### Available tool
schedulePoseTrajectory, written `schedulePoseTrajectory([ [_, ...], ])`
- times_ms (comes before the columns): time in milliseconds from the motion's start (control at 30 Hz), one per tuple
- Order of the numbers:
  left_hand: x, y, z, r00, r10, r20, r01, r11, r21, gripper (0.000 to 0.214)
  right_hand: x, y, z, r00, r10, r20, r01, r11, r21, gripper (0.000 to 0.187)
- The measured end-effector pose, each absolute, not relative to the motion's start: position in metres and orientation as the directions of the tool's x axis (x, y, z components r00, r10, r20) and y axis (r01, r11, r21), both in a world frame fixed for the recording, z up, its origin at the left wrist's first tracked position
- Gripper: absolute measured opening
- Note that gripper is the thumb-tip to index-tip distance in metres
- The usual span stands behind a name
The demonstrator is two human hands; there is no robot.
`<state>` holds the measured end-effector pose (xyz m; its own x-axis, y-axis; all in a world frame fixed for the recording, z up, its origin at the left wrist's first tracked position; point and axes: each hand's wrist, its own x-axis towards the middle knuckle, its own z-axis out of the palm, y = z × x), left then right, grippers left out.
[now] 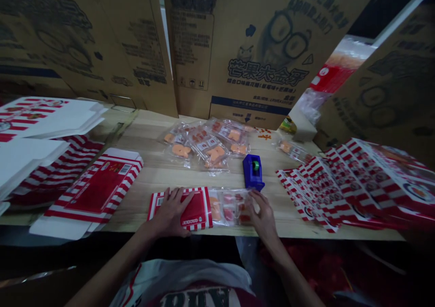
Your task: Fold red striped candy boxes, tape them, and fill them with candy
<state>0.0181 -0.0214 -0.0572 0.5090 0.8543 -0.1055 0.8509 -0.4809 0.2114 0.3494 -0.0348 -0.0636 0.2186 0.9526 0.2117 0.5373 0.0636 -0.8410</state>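
My left hand (171,212) lies spread on a red-and-white striped carton (196,209), holding it against the wooden table (136,184). A clear plastic pack of sweets (228,207) sticks out from the carton's right side. My right hand (263,215) grips the far end of that pack. A little above it stands a blue tape dispenser (253,172) with a green roll. Several clear packs with orange contents (207,144) lie in a loose heap farther up the table.
Flat striped cartons (353,184) are fanned out in a stack on the right, and more stacks (91,189) lie on the left. Large printed cardboard sheets (258,53) stand along the table's back edge. Loose orange bits (264,134) lie near the heap.
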Motion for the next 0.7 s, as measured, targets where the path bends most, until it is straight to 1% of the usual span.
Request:
schedulePoseTrajectory([
  [67,0.018,-0.021,-0.059,0.51,0.854,-0.098,0.849,-0.483,0.214,0.119,0.369,-0.052,-0.065,0.303,0.946,0.118,0.539,-0.068,-0.84,0.043],
  [133,0.018,-0.021,-0.059,0.512,0.855,-0.084,0.846,-0.484,0.223,0.118,0.374,-0.061,-0.067,0.315,0.949,0.003,0.484,-0.158,-0.861,0.048],
  [200,0.021,-0.021,-0.058,0.518,0.853,-0.072,0.84,-0.491,0.231,0.118,0.359,-0.063,-0.069,0.269,0.962,-0.056,0.405,-0.166,-0.899,0.045],
  [333,0.027,-0.022,-0.055,0.53,0.845,-0.073,0.831,-0.501,0.24,0.115,0.294,-0.06,-0.074,0.122,0.988,-0.093,0.217,-0.118,-0.969,0.038],
  [467,0.026,-0.024,-0.054,0.499,0.867,-0.015,0.839,-0.478,0.258,0.112,0.243,-0.058,-0.072,-0.053,0.99,-0.131,0.11,-0.125,-0.986,0.047],
  [533,0.026,-0.024,-0.051,0.405,0.913,0.053,0.873,-0.404,0.275,0.109,0.234,-0.057,-0.065,-0.047,0.992,-0.113,0.068,-0.11,-0.992,0.051],
  [633,0.033,-0.027,-0.038,0.136,0.98,0.148,0.925,-0.18,0.336,0.111,0.229,-0.052,-0.055,0.146,0.989,0.036,0.058,0.027,-0.998,0.047],
  [667,0.038,-0.03,-0.034,0.045,0.985,0.166,0.928,-0.103,0.359,0.113,0.227,-0.049,-0.053,0.195,0.979,0.065,0.04,0.058,-0.998,0.045],
  [700,0.044,-0.032,-0.031,-0.029,0.984,0.176,0.922,-0.042,0.384,0.114,0.224,-0.047,-0.052,0.213,0.975,0.062,-0.005,0.065,-0.998,0.045],
])
